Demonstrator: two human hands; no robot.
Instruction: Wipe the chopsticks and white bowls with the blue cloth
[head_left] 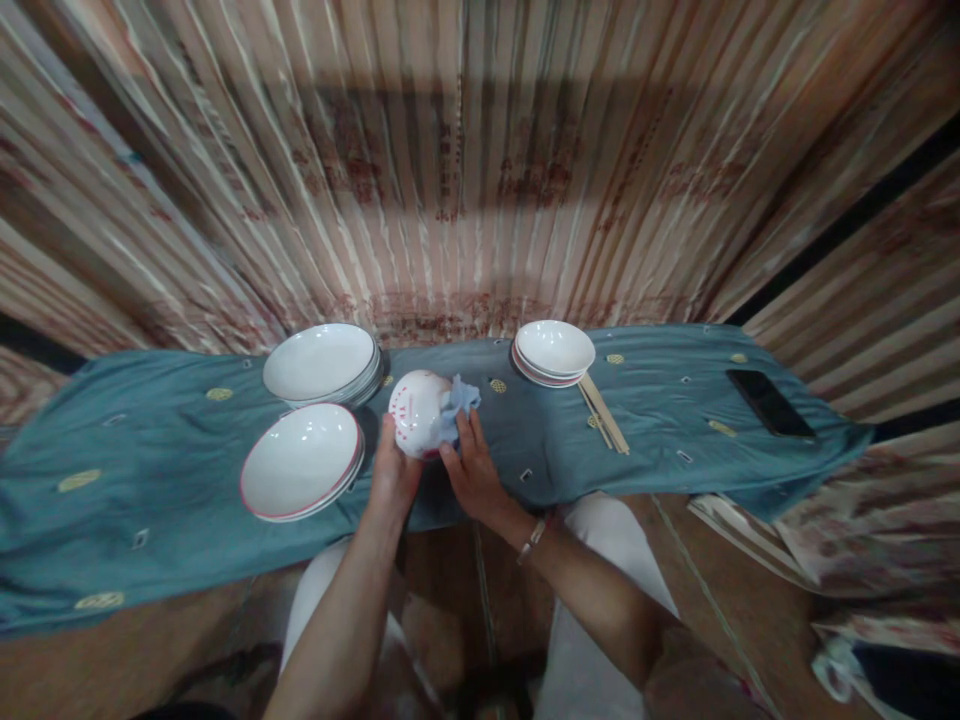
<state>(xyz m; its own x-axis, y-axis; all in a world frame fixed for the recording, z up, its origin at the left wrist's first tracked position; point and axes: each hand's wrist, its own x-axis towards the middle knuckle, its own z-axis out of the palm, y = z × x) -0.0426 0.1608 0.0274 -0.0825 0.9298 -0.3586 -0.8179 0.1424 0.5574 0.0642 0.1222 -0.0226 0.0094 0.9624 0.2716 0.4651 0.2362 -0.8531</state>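
Observation:
A white bowl with pink markings (417,412) is tilted above the cloth-covered table, its outer side facing me. My left hand (394,468) grips its near left edge, fingers partly hidden under it. My right hand (472,470) pinches a light blue cloth (459,400) and presses it against the bowl's right side. To the left lie a stack of pink-rimmed plates (300,465) and, behind it, a stack of dark-rimmed white plates (321,362). A stack of small bowls (556,348) stands to the right of my hands.
Wooden chopsticks (604,415) lie beside the small bowls. A black phone (769,403) rests near the right end of the table, which has a teal patterned tablecloth (660,400). A striped curtain (480,200) hangs just behind the table.

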